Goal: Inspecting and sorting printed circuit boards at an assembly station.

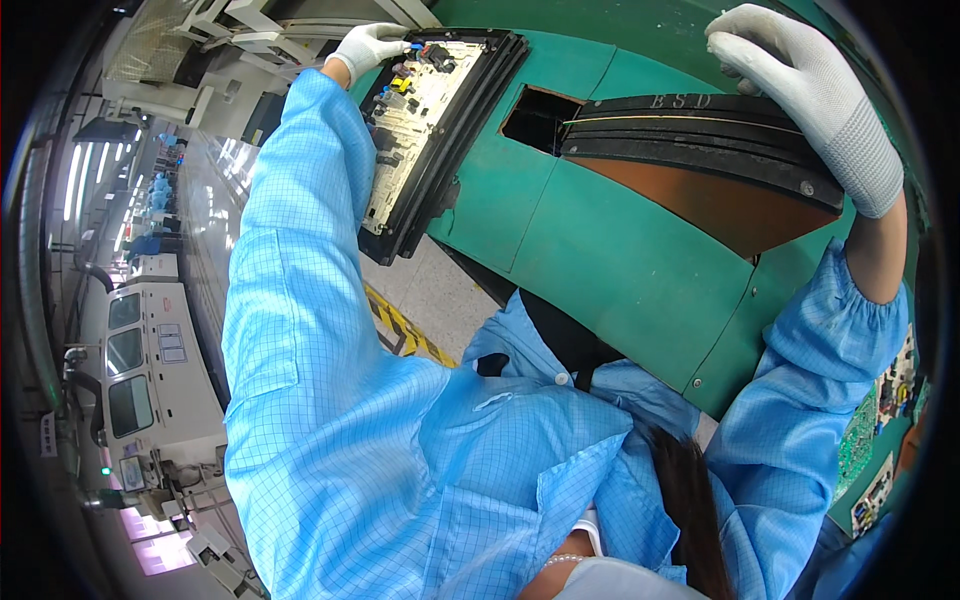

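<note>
Circuit board (415, 120) in black tray (470, 130), top centre; left hand (368, 48) fingers pinched on its far edge, steadying it. Right hand (810, 95), upper right, rests curled over stacked black trays (700, 140); grip unclear.

bare green table (600, 270) between board tray (440, 130) and black tray stack (700, 140); the square hole (538, 118) looks open.

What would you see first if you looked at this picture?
Probably the bright blue checked sleeves filling the middle and the green worktable above them. The white-gloved left hand holds a circuit board in a black tray at top centre, and the right hand rests on stacked black trays at upper right.
</note>
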The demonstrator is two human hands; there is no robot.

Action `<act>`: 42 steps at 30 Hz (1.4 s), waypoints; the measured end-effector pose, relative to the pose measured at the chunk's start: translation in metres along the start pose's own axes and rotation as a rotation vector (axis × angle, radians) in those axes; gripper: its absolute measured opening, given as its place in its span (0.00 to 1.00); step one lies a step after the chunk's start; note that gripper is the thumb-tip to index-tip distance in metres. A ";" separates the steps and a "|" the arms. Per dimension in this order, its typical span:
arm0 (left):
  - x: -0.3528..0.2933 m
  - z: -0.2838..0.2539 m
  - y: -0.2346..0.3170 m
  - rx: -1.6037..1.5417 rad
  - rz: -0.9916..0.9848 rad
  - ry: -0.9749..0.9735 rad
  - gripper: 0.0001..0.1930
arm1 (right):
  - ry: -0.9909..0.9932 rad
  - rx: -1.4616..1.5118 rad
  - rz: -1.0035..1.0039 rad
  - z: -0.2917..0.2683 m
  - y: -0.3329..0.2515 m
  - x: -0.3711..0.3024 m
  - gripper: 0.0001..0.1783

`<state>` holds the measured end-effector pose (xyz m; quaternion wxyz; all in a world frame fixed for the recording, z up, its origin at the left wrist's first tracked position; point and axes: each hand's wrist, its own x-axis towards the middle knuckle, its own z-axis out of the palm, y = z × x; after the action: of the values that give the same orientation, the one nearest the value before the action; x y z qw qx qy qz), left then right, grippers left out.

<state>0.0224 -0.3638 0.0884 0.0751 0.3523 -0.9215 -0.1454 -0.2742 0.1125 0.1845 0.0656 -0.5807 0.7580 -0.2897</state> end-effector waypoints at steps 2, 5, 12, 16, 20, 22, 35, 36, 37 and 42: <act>0.003 0.003 -0.005 -0.025 0.020 0.007 0.27 | 0.000 0.001 0.000 0.000 0.000 0.000 0.17; 0.007 0.008 -0.007 0.054 0.047 0.078 0.26 | -0.001 -0.001 -0.001 0.000 0.000 0.000 0.17; 0.021 0.016 0.017 0.353 -0.087 0.146 0.24 | -0.001 0.002 0.002 -0.001 -0.003 0.000 0.17; 0.017 0.013 0.023 0.280 -0.097 0.129 0.22 | -0.004 0.011 0.010 -0.001 -0.004 0.000 0.17; -0.012 -0.004 0.021 -0.107 -0.074 -0.022 0.24 | -0.011 0.035 0.027 -0.002 -0.002 0.001 0.17; -0.034 -0.015 0.023 0.066 -0.014 -0.005 0.23 | -0.005 0.012 0.021 -0.002 -0.002 0.000 0.17; -0.195 -0.017 0.089 -0.024 -0.039 -0.037 0.19 | -0.017 -0.007 0.011 -0.003 -0.004 -0.001 0.18; -0.201 -0.009 0.093 0.101 0.019 0.047 0.19 | -0.017 -0.007 0.006 -0.002 -0.004 -0.001 0.18; -0.206 -0.001 0.095 0.197 0.121 0.118 0.20 | -0.016 -0.006 0.000 -0.002 -0.004 -0.001 0.18; -0.211 0.018 0.098 0.165 0.075 0.210 0.22 | 0.002 -0.016 -0.021 -0.003 0.002 -0.003 0.18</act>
<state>0.1133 -0.1489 0.0950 0.1474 0.3357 -0.9299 -0.0282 -0.2764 0.1168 0.1850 0.0570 -0.5888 0.7543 -0.2848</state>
